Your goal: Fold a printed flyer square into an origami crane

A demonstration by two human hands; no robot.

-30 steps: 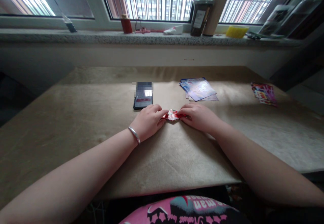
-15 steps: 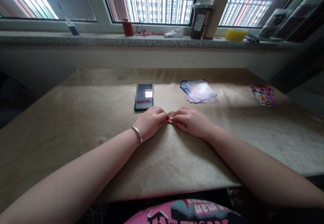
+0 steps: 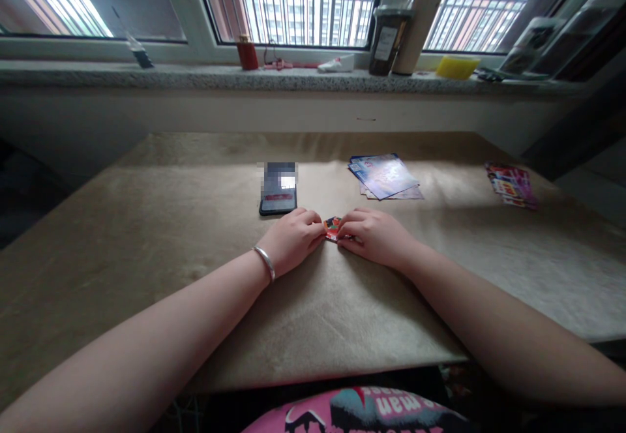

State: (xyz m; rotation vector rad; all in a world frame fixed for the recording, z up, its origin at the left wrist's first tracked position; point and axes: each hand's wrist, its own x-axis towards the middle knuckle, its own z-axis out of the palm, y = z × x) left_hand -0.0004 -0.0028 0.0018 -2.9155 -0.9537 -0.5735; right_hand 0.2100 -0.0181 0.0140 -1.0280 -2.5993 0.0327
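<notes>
Between my hands, on the table, lies a small piece of printed paper [image 3: 332,226], red with black, green and white; it looks folded, and its right part is hidden under fingers. My left hand [image 3: 295,237], with a silver bangle at the wrist, is closed with its fingertips at the paper's left edge. The fingers of my right hand [image 3: 374,235] are closed on the right side of the same piece. Just beyond my left hand is a phone [image 3: 278,203], lying flat and partly blurred out.
Square printed sheets [image 3: 384,177] are stacked loosely behind my right hand. Farther right sits a pile of red and pink printed papers [image 3: 511,185]. A stone windowsill [image 3: 195,79] behind the table [image 3: 147,237] holds a red bottle [image 3: 247,53], a dark jar [image 3: 388,42] and a yellow object [image 3: 456,67].
More of the paper's printed face shows between my hands. My right fingers have shifted slightly to the right, and my left hand has barely moved.
</notes>
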